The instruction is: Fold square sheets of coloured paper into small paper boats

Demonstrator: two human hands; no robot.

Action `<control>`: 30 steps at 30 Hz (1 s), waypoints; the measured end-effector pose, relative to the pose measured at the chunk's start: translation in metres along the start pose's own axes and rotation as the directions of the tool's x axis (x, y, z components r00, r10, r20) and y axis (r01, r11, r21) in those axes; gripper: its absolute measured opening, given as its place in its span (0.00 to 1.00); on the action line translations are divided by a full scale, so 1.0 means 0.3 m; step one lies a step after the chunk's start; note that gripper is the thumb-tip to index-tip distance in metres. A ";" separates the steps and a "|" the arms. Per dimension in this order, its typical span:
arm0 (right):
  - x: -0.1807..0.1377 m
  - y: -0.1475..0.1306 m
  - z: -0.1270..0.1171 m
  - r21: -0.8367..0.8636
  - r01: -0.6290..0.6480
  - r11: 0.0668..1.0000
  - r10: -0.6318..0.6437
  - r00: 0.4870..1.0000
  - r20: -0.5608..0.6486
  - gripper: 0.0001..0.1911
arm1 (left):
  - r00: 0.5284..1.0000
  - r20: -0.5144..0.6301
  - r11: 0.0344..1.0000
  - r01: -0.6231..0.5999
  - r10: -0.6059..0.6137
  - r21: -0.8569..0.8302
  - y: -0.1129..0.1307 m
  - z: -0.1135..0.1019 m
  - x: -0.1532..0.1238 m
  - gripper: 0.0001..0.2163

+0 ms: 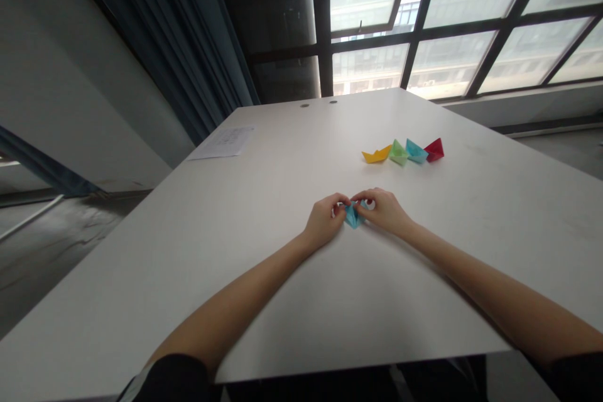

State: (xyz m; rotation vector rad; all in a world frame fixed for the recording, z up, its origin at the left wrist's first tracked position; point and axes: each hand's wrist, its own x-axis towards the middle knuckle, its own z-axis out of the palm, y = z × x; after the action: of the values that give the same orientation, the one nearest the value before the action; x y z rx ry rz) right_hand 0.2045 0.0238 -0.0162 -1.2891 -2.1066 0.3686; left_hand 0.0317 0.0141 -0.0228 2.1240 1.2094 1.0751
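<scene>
A small folded piece of light blue paper (353, 217) is held low over the white table, between my two hands. My left hand (326, 218) pinches its left side with thumb and fingers. On the other side, my right hand (382, 210) grips the paper's upper right part, fingers curled over it. The fingertips of both hands almost meet at the top and hide part of the folds. Beyond my hands stands a row of folded paper boats: a yellow boat (377, 154), a green boat (398, 153), a blue boat (416, 151) and a red boat (434, 150).
The wide white table (226, 220) stretches ahead to the windows (452, 63). A printed sheet of paper (223, 142) lies at its far left edge. Two dark round spots mark the far end of the tabletop. A blue curtain (188, 31) hangs beyond on the left.
</scene>
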 end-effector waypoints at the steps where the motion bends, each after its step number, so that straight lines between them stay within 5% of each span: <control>1: 0.001 0.001 0.000 -0.002 0.000 1.000 0.000 1.000 0.014 0.09 | 1.000 0.007 1.000 0.002 -0.002 -0.001 0.000 0.001 0.000 0.10; 16: 0.000 0.003 -0.018 -0.011 0.179 0.984 -0.179 0.984 -0.012 0.07 | 0.998 -0.068 0.999 0.017 -0.014 0.042 -0.002 -0.001 -0.001 0.07; 30: 0.002 0.016 -0.087 -0.269 0.441 0.856 -0.401 0.896 0.193 0.08 | 1.000 -0.019 0.991 0.005 -0.003 0.134 -0.007 -0.012 -0.013 0.05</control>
State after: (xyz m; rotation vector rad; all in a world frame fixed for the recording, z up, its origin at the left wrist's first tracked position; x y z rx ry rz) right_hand 0.2244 0.0244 0.0013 -0.9337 -2.5586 -0.0748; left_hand 0.0265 0.0118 -0.0238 2.2148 1.3282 1.0402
